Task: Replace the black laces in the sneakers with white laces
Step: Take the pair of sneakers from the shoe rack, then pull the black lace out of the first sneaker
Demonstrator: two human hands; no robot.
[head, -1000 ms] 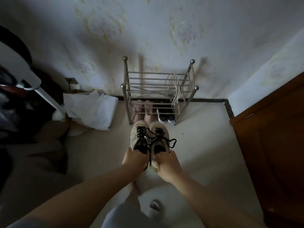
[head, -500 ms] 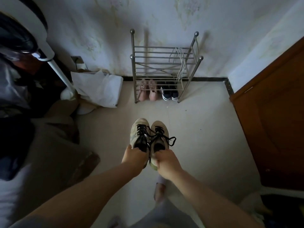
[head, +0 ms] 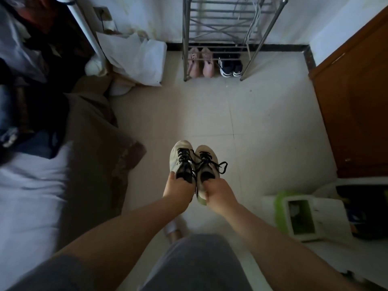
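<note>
I hold two pale sneakers with black laces side by side above the tiled floor, toes pointing away from me. My left hand (head: 178, 191) grips the heel of the left sneaker (head: 181, 157). My right hand (head: 218, 195) grips the heel of the right sneaker (head: 206, 162), whose black lace loop (head: 222, 167) hangs off to the right. White laces (head: 253, 17) hang over the right side of the metal shoe rack (head: 184, 38) against the far wall.
Pink shoes (head: 200, 61) and dark striped shoes (head: 230, 67) stand under the rack. A white bag (head: 136, 57) lies left of it. A bed with a brown cover (head: 90, 131) is at left, a wooden door (head: 354, 106) at right, a green box (head: 294, 215) near right.
I have backed away from the shoe rack with both sneakers in hand; the rack now sits farther off at the top of the view, and the bed and green box have come into view.
</note>
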